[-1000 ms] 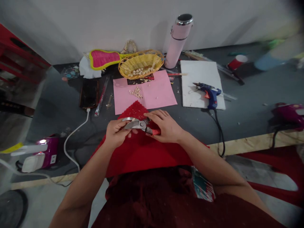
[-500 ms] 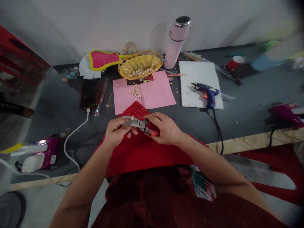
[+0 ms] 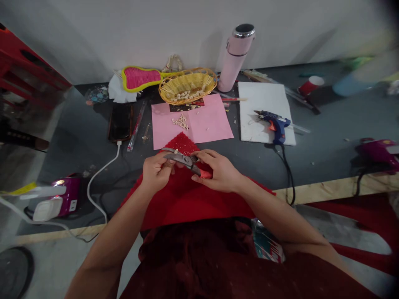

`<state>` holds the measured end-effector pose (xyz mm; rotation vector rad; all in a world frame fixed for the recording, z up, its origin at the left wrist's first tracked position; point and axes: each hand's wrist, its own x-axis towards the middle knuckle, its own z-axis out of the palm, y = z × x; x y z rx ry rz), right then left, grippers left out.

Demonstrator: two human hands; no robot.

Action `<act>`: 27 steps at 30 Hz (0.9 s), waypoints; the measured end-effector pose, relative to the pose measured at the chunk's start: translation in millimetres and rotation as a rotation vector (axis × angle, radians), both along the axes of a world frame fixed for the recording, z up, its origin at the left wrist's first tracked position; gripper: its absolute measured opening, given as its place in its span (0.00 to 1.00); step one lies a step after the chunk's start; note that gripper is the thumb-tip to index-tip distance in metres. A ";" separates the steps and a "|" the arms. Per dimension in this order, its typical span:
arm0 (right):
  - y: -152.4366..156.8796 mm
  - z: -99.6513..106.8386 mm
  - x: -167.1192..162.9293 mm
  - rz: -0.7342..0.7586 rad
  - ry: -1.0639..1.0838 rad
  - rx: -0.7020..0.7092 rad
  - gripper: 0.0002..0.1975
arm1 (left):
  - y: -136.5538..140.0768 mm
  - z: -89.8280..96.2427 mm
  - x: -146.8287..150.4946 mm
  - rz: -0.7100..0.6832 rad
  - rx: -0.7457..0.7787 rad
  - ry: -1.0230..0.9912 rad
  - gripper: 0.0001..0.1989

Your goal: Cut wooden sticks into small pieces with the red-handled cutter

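Note:
My right hand (image 3: 220,170) is closed around the red-handled pruning shears (image 3: 186,160), whose curved metal blades point left and stand a little apart. Between the blades shows a small pale piece (image 3: 176,151). My left hand (image 3: 156,172) is closed in a pinch at the blades, on that piece; its fingertips are partly hidden behind the metal. Under both hands a red cloth (image 3: 193,203) spreads over my lap and the table edge, pale crumbs dotting its far corner. Just beyond, a pile of small pale pieces (image 3: 181,121) lies on pink paper (image 3: 210,120).
A wicker basket (image 3: 187,85) with more pale pieces stands behind the paper. To its right are a pink flask (image 3: 236,58) and a blue glue gun (image 3: 276,124) on a white board (image 3: 263,95). A phone (image 3: 120,122) with a white cable lies left, near a purple power strip (image 3: 67,197).
The shears have turned slightly, and the pale piece now shows more clearly between the blades. Both hands keep their hold; the whole view has shifted a little.

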<state>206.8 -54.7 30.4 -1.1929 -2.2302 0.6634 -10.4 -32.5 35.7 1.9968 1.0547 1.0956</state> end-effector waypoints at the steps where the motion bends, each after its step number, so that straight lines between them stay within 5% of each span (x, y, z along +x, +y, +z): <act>1: -0.1 1.2 0.2 0.003 0.000 -0.014 0.25 | 0.0 0.1 0.2 -0.003 -0.005 -0.005 0.15; 14: 4.8 -9.0 3.0 -0.090 -0.113 0.059 0.33 | 1.7 -9.1 3.0 0.129 0.070 0.084 0.06; 20: 5.3 -9.1 4.4 -0.080 -0.116 0.094 0.34 | 0.3 -5.7 3.0 0.122 0.048 0.105 0.10; 27: 6.2 -12.5 4.8 -0.082 0.000 0.155 0.13 | -0.8 -3.5 2.8 0.094 -0.030 0.004 0.11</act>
